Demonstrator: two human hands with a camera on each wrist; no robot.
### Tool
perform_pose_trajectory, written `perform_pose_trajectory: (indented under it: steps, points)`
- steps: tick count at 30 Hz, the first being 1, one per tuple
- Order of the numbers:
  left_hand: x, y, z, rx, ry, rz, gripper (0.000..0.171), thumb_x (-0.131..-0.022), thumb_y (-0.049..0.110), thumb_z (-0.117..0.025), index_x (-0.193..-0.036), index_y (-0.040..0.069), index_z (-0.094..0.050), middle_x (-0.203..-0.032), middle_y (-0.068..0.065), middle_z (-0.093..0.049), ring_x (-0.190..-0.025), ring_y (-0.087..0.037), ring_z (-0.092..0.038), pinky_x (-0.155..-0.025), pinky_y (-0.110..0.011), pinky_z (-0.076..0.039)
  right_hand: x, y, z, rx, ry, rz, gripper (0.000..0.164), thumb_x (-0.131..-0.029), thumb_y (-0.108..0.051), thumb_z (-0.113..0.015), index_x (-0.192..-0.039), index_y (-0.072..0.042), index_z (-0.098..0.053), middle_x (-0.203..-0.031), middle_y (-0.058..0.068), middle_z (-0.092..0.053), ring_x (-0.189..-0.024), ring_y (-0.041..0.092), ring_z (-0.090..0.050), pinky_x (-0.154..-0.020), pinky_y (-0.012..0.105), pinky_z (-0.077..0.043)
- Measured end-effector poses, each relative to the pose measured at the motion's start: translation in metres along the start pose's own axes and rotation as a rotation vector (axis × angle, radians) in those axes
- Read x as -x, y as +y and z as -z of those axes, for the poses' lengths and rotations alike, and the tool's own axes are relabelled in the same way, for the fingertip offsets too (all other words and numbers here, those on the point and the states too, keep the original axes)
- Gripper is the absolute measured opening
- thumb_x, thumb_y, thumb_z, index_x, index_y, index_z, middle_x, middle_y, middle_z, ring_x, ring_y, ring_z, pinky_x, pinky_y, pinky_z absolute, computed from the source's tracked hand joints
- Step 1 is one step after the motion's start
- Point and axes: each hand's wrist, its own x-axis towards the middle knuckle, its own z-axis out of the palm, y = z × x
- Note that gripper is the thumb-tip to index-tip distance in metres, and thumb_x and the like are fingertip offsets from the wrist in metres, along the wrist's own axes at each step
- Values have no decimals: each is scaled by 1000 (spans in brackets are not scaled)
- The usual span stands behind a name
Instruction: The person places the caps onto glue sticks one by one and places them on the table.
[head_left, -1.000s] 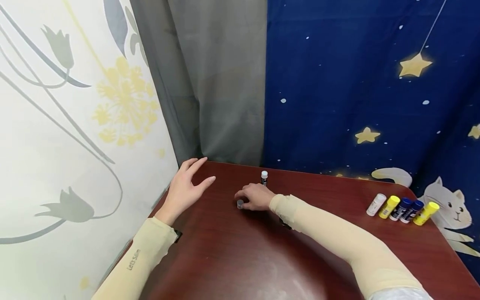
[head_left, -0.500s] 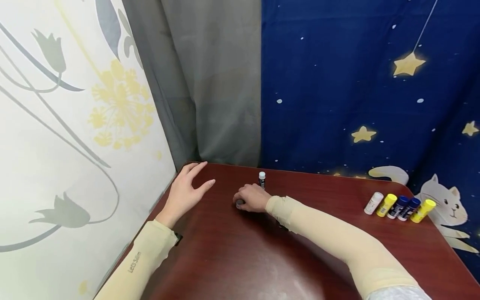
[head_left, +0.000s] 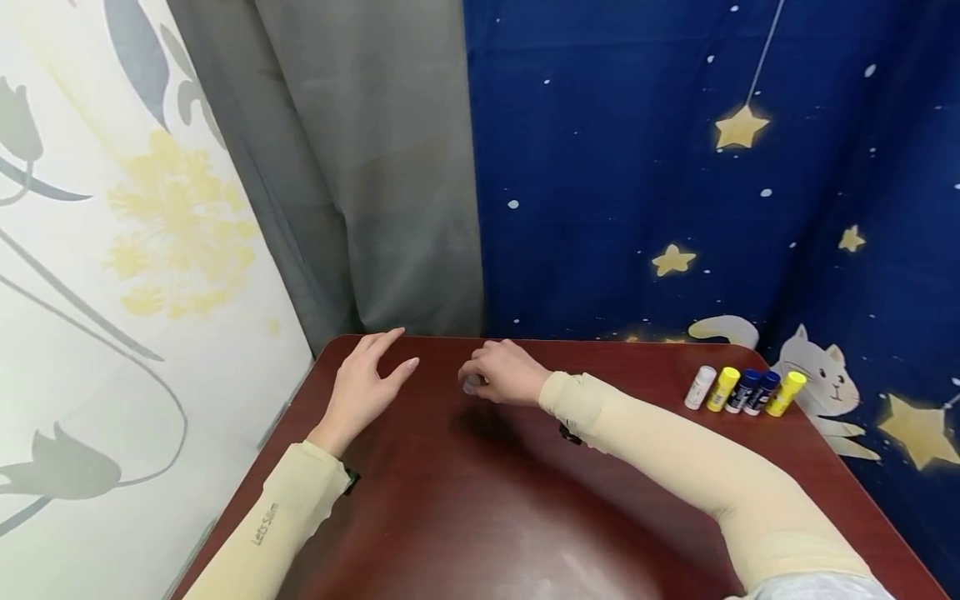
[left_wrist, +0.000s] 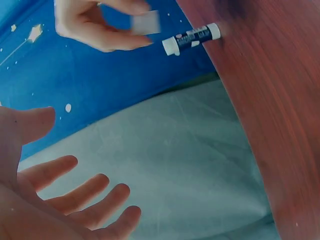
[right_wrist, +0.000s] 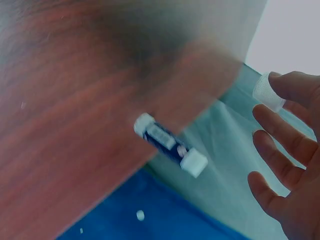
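Observation:
My right hand (head_left: 508, 372) is raised over the far middle of the table and pinches a small, whitish, ribbed cap (right_wrist: 268, 93) between thumb and fingers. The other fingers are loosely bent in the right wrist view. A dark blue glue stick (right_wrist: 167, 142) with white ends stands upright on the table near that hand; in the head view the hand hides it. My left hand (head_left: 363, 383) hovers above the table's left side, fingers spread and relaxed, holding nothing. In the left wrist view, the cap (left_wrist: 145, 23) appears beside the glue stick (left_wrist: 194, 37).
On the right of the dark red table (head_left: 450, 500) stands a row of several glue sticks: a white one (head_left: 700, 387), yellow ones (head_left: 723, 390) and dark blue ones (head_left: 742, 392). Grey and blue curtains (head_left: 405, 167) hang behind the back edge; a patterned wall (head_left: 112, 375) borders the left.
My right hand has lifted from the tabletop with the cap and now covers the standing glue stick in the head view. The head view has turned right. My left hand stays about the same.

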Motion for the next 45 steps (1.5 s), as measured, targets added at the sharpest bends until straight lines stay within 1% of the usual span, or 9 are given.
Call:
perform_pose_trajectory:
  steps: [10,16,23,29,33,36,38,41,45]
  points:
    - [-24,-5,-27,32,-51,-34,58,-95,41,-70,-146,20,-54,-140,-9,-54,-124,-32,-54,-98,-57,-45,39,8,60,82,87,-115,23,-89,-27,-76,-111,-29,-76,-93,-10,-67,-87,16,-55,-73,36,-43]
    - [-36,-13,-47,47,-124,-25,62,-94,42,-71,-148,18,-52,-141,-12,-53,-125,-36,-53,-98,-60,-44,67,13,85,94,114,-196,25,-89,-26,-77,-114,-28,-75,-95,-10,-67,-90,15,-55,-77,37,-43]
    - [-41,-42,-65,38,-185,63,65,-92,41,-74,-147,14,-52,-138,-15,-55,-125,-38,-53,-100,-60,-42,90,10,100,103,104,-255,26,-90,-26,-77,-116,-28,-75,-98,-9,-68,-91,15,-55,-79,38,-43]
    - [-46,-68,-82,86,-251,163,68,-89,36,-77,-146,9,-52,-139,-20,-55,-128,-40,-51,-102,-57,-42,109,7,107,131,105,-304,24,-89,-28,-78,-113,-27,-75,-97,-8,-68,-93,17,-56,-81,39,-44]
    - [-49,-80,-98,133,-264,236,69,-86,32,-82,-144,8,-54,-136,-20,-60,-120,-38,-59,-99,-54,-46,124,10,109,138,113,-330,22,-88,-27,-79,-110,-26,-76,-97,-7,-69,-91,17,-56,-82,40,-44]
    - [-54,-84,-111,171,-244,279,63,-83,31,-84,-138,9,-60,-124,-16,-67,-108,-32,-67,-95,-48,-49,134,12,110,139,130,-346,22,-87,-26,-80,-109,-25,-76,-95,-6,-70,-90,18,-56,-82,40,-44]
    - [-58,-85,-119,199,-230,296,59,-82,31,-85,-133,9,-63,-117,-15,-69,-104,-30,-67,-94,-47,-49,140,13,110,134,145,-356,21,-87,-24,-80,-108,-24,-77,-93,-6,-69,-90,18,-56,-81,41,-45]
    - [-62,-85,-132,265,-228,341,58,-82,33,-85,-129,8,-64,-114,-13,-68,-104,-29,-62,-92,-44,-48,149,13,107,123,166,-373,20,-87,-25,-80,-106,-24,-77,-91,-6,-68,-89,17,-57,-81,42,-45]
    - [-62,-86,-148,404,-240,442,61,-83,28,-85,-134,5,-60,-118,-15,-65,-102,-25,-59,-87,-40,-53,160,11,99,111,154,-397,19,-87,-26,-79,-106,-26,-77,-92,-7,-69,-90,16,-56,-80,41,-44]
